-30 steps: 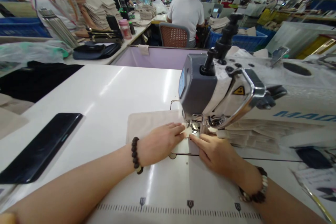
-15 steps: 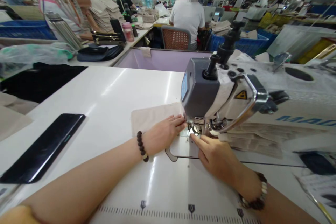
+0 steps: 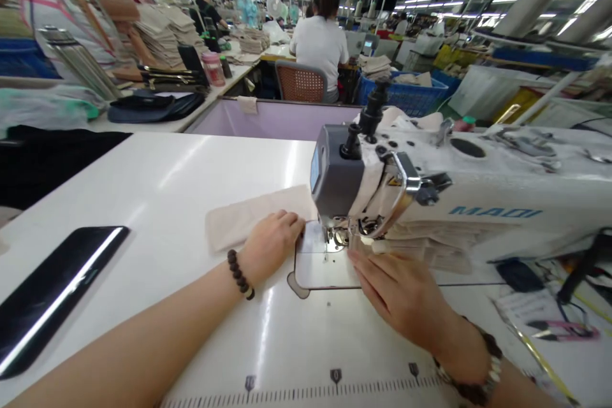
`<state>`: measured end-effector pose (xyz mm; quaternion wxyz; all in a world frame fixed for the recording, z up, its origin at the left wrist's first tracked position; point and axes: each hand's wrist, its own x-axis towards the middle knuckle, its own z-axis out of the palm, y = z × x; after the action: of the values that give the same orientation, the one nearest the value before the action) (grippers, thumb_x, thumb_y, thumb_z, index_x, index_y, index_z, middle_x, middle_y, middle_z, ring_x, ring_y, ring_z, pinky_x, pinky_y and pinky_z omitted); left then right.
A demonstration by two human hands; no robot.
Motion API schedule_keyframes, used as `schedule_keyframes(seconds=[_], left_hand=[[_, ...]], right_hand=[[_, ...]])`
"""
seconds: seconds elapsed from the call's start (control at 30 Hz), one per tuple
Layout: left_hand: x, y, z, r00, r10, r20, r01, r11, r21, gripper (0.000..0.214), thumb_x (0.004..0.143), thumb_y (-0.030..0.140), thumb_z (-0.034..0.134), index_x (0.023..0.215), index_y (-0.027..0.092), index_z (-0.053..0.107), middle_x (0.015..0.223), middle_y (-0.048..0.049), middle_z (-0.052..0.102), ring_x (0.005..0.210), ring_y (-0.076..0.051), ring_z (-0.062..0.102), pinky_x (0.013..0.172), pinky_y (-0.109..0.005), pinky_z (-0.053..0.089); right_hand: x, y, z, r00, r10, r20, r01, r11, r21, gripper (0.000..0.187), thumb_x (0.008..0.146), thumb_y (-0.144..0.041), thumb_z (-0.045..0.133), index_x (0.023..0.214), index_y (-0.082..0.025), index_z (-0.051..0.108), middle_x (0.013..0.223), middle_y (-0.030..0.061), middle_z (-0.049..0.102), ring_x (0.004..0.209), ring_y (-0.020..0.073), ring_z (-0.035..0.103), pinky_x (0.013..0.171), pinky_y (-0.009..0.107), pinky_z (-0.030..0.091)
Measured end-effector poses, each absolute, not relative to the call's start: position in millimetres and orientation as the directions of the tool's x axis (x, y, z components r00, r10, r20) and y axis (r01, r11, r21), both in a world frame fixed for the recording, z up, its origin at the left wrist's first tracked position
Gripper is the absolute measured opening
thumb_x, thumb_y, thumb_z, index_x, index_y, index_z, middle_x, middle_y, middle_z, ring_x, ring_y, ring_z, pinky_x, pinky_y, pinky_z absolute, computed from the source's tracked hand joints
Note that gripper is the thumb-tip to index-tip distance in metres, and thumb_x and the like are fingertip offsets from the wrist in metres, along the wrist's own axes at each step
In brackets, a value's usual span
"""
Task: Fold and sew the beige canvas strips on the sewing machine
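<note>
Beige fabric strip (image 3: 248, 218), long axis tilted, running left from the presser foot (image 3: 337, 237), left hand (image 3: 272, 245) pressed on it, fingers together, right hand (image 3: 396, 290) lying flat just beside the foot, contact with the fabric unclear

blk phone (image 3: 62, 299) on tbl | co-worker (image 3: 320, 44) in wicker chair | blue crate (image 3: 404, 97) | pink bottle (image 3: 213, 69)

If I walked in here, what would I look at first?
The big white sewing machine fills the right side, with its needle near the middle of the picture. Just left of the needle, the left hand rests on a beige cloth strip on the shiny white table. A black phone lies further left.
</note>
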<state>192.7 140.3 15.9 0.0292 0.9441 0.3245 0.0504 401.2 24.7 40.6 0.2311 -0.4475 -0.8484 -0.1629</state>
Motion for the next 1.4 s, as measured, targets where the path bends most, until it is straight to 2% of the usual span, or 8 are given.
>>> schedule_keyframes(seconds=[0.1, 0.23, 0.5, 0.6, 0.7, 0.9, 1.17, 1.4], left_hand=[[185.1, 146.2, 17.5, 0.728, 0.679, 0.094, 0.677, -0.734, 0.055, 0.031, 0.090, 0.007, 0.032, 0.113, 0.012, 0.053, 0.119, -0.0130, 0.054, 0.108, -0.021, 0.052, 0.096, -0.041, 0.040], [182.9, 142.9, 12.5, 0.751, 0.650, 0.117, 0.652, -0.758, 0.020, 0.034, 0.089, 0.006, 0.032, 0.117, 0.012, 0.051, 0.131, -0.0151, 0.046, 0.120, -0.024, 0.045, 0.101, -0.047, 0.035], [178.9, 136.7, 5.0, 0.804, 0.562, 0.195, 0.578, -0.815, -0.032, 0.036, 0.087, 0.007, 0.036, 0.117, 0.014, 0.055, 0.135, -0.0138, 0.045, 0.125, -0.025, 0.042, 0.103, -0.044, 0.036], [176.4, 139.3, 0.8, 0.816, 0.544, 0.195, 0.566, -0.820, -0.081, 0.037, 0.087, 0.008, 0.036, 0.118, 0.012, 0.055, 0.133, -0.0155, 0.048, 0.124, -0.026, 0.043, 0.103, -0.044, 0.037], [175.8, 140.8, -5.3, 0.823, 0.538, 0.182, 0.563, -0.816, -0.130, 0.040, 0.085, 0.006, 0.034, 0.118, 0.010, 0.056, 0.131, -0.0168, 0.049, 0.125, -0.027, 0.043, 0.104, -0.045, 0.036], [175.8, 138.9, -6.6, 0.829, 0.544, 0.130, 0.558, -0.820, -0.123, 0.045, 0.083, 0.002, 0.032, 0.119, 0.011, 0.056, 0.130, -0.0155, 0.050, 0.124, -0.028, 0.044, 0.103, -0.046, 0.038], [180.3, 133.6, 3.0, 0.818, 0.574, 0.015, 0.568, -0.805, -0.174, 0.050, 0.081, -0.002, 0.030, 0.122, 0.009, 0.054, 0.132, -0.0164, 0.048, 0.124, -0.030, 0.043, 0.104, -0.047, 0.036], [178.6, 134.2, 0.6, 0.813, 0.575, 0.090, 0.582, -0.810, -0.077, 0.049, 0.081, -0.002, 0.030, 0.120, 0.013, 0.056, 0.130, -0.0135, 0.051, 0.122, -0.027, 0.046, 0.103, -0.045, 0.037]], right_hand=[[414.9, 9.3, 59.9, -0.404, 0.658, 0.635, 0.897, 0.419, 0.137, 0.017, 0.088, -0.011, 0.048, 0.093, -0.007, 0.064, 0.081, 0.0104, 0.066, 0.074, 0.0194, 0.059, 0.070, 0.033, 0.045], [440.9, 0.9, 59.8, -0.316, 0.630, 0.710, 0.949, 0.220, 0.227, 0.024, 0.083, -0.004, 0.050, 0.105, -0.004, 0.060, 0.105, 0.0169, 0.063, 0.098, 0.0267, 0.057, 0.089, 0.042, 0.044], [455.1, 18.0, 30.3, -0.220, 0.675, 0.704, 0.968, 0.061, 0.244, 0.033, 0.088, -0.015, 0.044, 0.118, -0.004, 0.052, 0.114, 0.0176, 0.058, 0.111, 0.0287, 0.049, 0.099, 0.047, 0.036], [456.0, 25.9, 23.7, -0.080, 0.754, 0.652, 0.975, -0.078, 0.209, 0.036, 0.089, -0.021, 0.042, 0.118, -0.003, 0.051, 0.115, 0.0207, 0.055, 0.112, 0.0330, 0.045, 0.097, 0.053, 0.034], [460.9, 31.1, 25.6, 0.008, 0.793, 0.609, 0.975, -0.143, 0.172, 0.032, 0.088, -0.023, 0.045, 0.113, -0.006, 0.056, 0.111, 0.0186, 0.057, 0.108, 0.0323, 0.047, 0.097, 0.053, 0.033], [473.6, 32.9, 37.5, -0.044, 0.780, 0.624, 0.979, -0.091, 0.183, 0.023, 0.088, -0.021, 0.045, 0.100, -0.013, 0.064, 0.097, 0.0119, 0.064, 0.096, 0.0277, 0.054, 0.091, 0.044, 0.039], [478.5, 33.6, 40.9, -0.038, 0.739, 0.673, 0.976, -0.116, 0.182, 0.021, 0.085, -0.010, 0.048, 0.082, -0.016, 0.068, 0.076, 0.0070, 0.068, 0.077, 0.0224, 0.061, 0.078, 0.036, 0.045], [476.6, 35.4, 44.0, -0.006, 0.770, 0.638, 0.977, -0.130, 0.167, 0.017, 0.084, -0.012, 0.053, 0.074, -0.016, 0.067, 0.071, 0.0056, 0.068, 0.067, 0.0201, 0.062, 0.064, 0.030, 0.046]])
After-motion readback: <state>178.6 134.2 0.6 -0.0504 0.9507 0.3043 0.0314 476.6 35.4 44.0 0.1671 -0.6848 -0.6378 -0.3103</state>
